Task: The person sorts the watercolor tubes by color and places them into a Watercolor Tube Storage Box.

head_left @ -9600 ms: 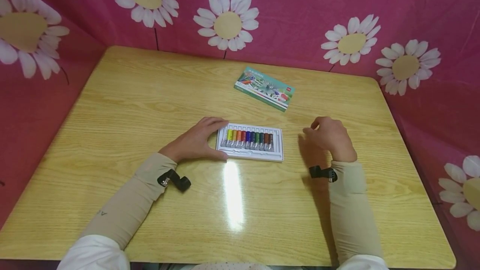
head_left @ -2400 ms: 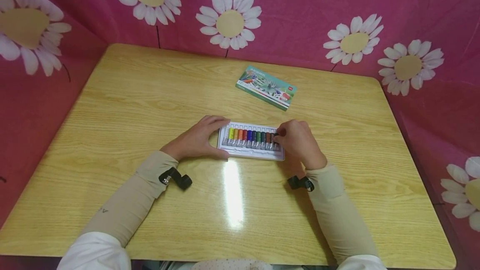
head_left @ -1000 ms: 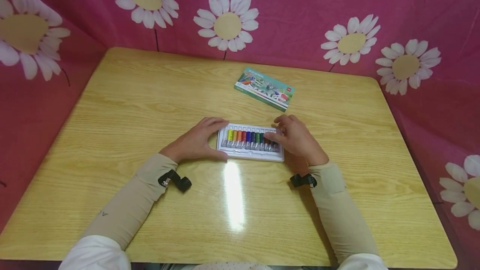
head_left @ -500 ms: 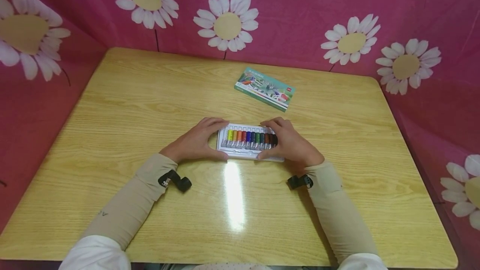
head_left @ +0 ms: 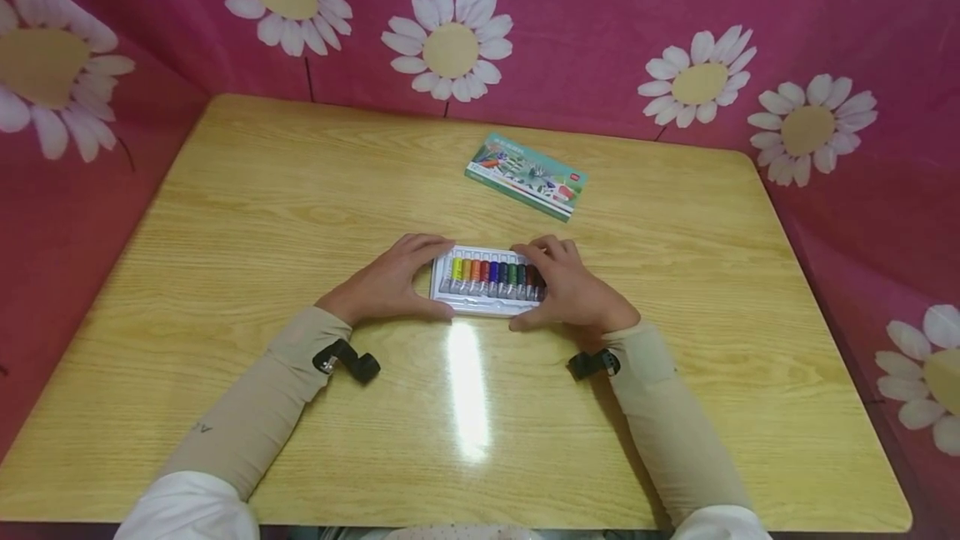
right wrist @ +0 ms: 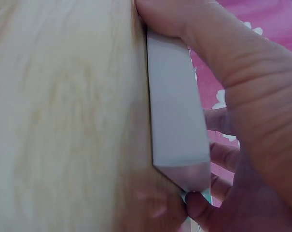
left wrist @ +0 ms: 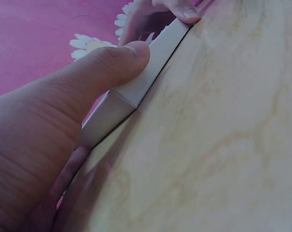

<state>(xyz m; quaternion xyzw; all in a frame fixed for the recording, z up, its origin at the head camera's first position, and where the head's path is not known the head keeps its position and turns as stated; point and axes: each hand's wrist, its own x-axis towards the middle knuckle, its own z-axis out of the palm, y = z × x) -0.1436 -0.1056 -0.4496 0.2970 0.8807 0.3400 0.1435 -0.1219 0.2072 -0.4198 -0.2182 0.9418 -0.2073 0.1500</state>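
Observation:
A white plastic tray lies flat on the wooden table, holding a row of small paint tubes that run from white and yellow to brown. My left hand grips its left end, thumb on the near side and fingers on the far side. At the other end my right hand spans the tray the same way and covers the rightmost tubes. The left wrist view shows my thumb pressed on the tray's side wall. In the right wrist view, thumb and fingers bracket the tray wall.
Behind the tray lies a green printed paint box, set at a slant. A pink cloth with large white flowers hangs around the table. Light glares off the tabletop in front of the tray.
My right hand came from the table's right side, pinched a dark tube at the tray's right end, let go, then spread around that end. The left hand stayed on the left end.

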